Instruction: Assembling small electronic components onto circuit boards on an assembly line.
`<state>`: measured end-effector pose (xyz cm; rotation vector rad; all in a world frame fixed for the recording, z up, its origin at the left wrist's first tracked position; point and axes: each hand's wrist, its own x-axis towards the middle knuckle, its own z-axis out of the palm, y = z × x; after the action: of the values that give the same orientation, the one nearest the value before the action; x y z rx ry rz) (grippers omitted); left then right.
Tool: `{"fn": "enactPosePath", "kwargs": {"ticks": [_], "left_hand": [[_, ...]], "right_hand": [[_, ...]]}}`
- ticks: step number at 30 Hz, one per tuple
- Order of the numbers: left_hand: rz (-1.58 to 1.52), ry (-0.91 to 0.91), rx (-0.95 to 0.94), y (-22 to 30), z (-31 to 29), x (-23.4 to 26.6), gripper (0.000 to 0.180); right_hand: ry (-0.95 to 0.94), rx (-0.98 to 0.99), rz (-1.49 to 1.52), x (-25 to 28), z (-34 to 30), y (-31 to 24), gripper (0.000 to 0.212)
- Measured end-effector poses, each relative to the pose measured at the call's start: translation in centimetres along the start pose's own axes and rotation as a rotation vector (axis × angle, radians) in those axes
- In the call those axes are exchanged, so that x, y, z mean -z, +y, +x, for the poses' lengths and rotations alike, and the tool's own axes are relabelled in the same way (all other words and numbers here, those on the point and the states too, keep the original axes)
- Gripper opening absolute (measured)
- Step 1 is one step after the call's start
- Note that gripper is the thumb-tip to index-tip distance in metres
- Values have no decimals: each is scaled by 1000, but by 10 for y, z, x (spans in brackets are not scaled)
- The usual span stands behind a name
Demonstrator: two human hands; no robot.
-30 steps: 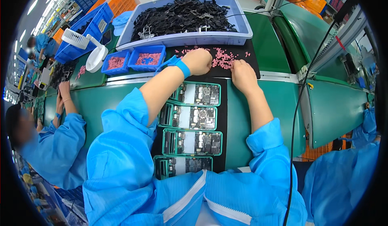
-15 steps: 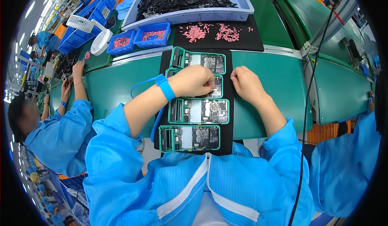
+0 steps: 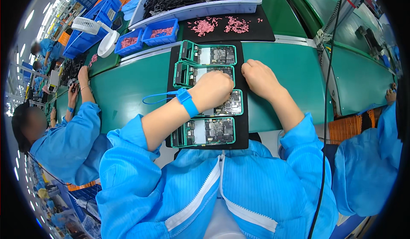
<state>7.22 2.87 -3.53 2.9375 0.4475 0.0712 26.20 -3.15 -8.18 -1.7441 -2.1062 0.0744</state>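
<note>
The left hand (image 3: 212,88) is resting curled on the third green phone frame (image 3: 232,104), fingertips hidden, while the closed right hand (image 3: 260,77) is sitting just beside it.

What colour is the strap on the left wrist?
Bright blue wrist strap, with a thin blue cord trailing off it; seen in the head view.

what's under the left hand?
The left hand rests on the third green-framed circuit board of four on the black tray. Only the board's right part shows; whatever the fingers grip is covered.
</note>
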Motion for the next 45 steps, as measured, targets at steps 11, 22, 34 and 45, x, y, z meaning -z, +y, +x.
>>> {"fn": "enactPosePath", "kwargs": {"ticks": [11,22,34,45], "left_hand": [[246,120,-164,15,-7,1,7],[116,65,-93,9,-22,-5,9],[-168,266,54,-20,-58,49,14],[-51,665,13,9,-119,148,19]], "right_hand": [[118,-42,155,5,-10,0,4],[92,156,474,11,-57,-71,8],[25,339,45,6,-55,-106,6],[-68,481,-18,16,-56,-107,9]]}}
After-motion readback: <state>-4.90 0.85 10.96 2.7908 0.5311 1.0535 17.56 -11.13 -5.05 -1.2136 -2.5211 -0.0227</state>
